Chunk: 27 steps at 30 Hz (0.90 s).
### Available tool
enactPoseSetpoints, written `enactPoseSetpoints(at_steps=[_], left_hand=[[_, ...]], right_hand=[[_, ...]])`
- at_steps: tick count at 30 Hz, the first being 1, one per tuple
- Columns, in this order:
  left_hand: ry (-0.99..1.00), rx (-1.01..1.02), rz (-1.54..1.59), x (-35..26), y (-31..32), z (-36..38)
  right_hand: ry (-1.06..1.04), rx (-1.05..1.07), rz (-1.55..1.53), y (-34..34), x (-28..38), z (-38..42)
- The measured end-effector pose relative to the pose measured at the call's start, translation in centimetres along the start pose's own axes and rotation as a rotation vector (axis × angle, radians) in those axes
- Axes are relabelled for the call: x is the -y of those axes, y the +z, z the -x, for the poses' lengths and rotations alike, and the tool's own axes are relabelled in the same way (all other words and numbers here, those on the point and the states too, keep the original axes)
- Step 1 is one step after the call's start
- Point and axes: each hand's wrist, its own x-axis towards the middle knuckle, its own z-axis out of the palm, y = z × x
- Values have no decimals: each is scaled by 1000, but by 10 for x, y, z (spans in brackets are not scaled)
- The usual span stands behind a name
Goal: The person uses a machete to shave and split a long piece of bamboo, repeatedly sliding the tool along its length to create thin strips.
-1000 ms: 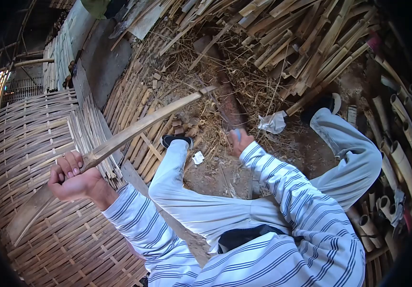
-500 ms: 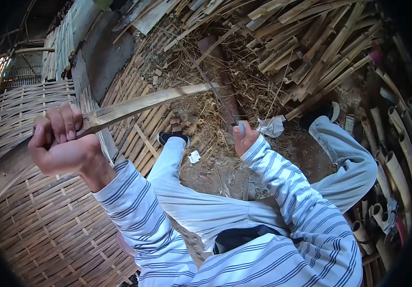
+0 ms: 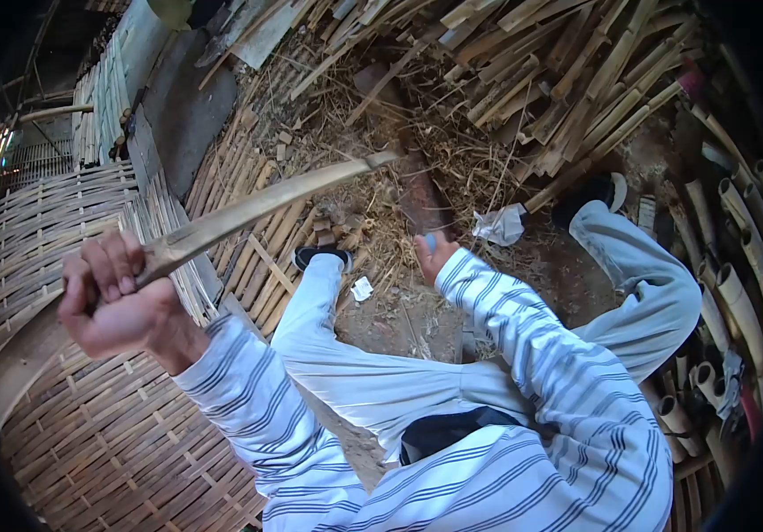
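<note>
My left hand (image 3: pixel 111 293) is closed around a long split bamboo strip (image 3: pixel 266 202). The strip runs from the lower left edge up past my fist to a narrow tip near the middle. My right hand (image 3: pixel 437 259) is closed on the handle of a knife (image 3: pixel 430 241), of which a small bluish part shows; its blade cannot be made out at this moment. Just beyond that hand lies a dark brown log (image 3: pixel 421 191) on the ground, with the strip's tip close to its left side.
Bamboo shavings (image 3: pixel 479 168) litter the ground around the log. Split bamboo (image 3: pixel 594 80) is piled at the upper right, and bamboo tubes (image 3: pixel 740 306) stand along the right. A woven bamboo panel (image 3: pixel 124 434) fills the lower left. Crumpled white paper (image 3: pixel 499 225) lies near my right hand.
The right hand has shifted slightly left and down, and the thin dark blade seen earlier no longer shows. The strip has turned slightly in my left hand, its tip a little further left.
</note>
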Motion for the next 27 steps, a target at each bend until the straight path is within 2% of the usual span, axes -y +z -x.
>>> enactPoseSetpoints(at_steps=[1, 3, 5, 6, 7, 9, 11, 12, 14, 16, 17, 18, 20, 21, 22, 25, 27], left_hand=[[-13, 56, 49, -1, -2, -1], [-49, 157, 140, 2, -17, -6], [-92, 227, 140, -3, -36, -3], [-102, 303, 183, -4, -39, -3], [-105, 379, 230, -1, -39, -6], [-97, 407, 216, -3, -44, 1], [-61, 395, 193, -3, -43, 6], [-65, 450, 190, -4, -45, 4], [-54, 532, 204, -5, -47, 5], [-4, 625, 203, -3, -46, 3], [9, 706, 257, -1, -39, 1], [27, 736, 254, 0, -31, 1], [34, 736, 230, -3, -29, 2], [58, 710, 221, -3, -30, -2], [46, 772, 273, -6, -37, -8], [149, 483, 169, -23, -32, -10], [102, 512, 185, -26, -36, -12]], right_hand=[[27, -22, 43, 12, -14, -14], [-178, -109, 153, 1, -16, -25], [-521, -148, 388, -11, -10, -13], [-68, -132, 43, -24, 25, -3], [-176, -88, -22, -34, 35, 1], [-386, -138, -173, -36, 56, 14], [-267, 20, -95, -41, 63, 18], [-215, 90, -55, -45, 66, 15], [-105, -56, 117, 12, -8, -40], [40, -102, 116, 15, -32, -57], [130, -75, 32, -9, -21, -46], [91, -18, 19, -26, 7, -29], [-172, -44, -110, -42, 55, 2], [-117, 73, -120, -52, 77, 10], [-299, -8, -189, -52, 86, 17], [-515, 58, -241, -63, 103, 32], [-450, 86, -242, -66, 106, 40]])
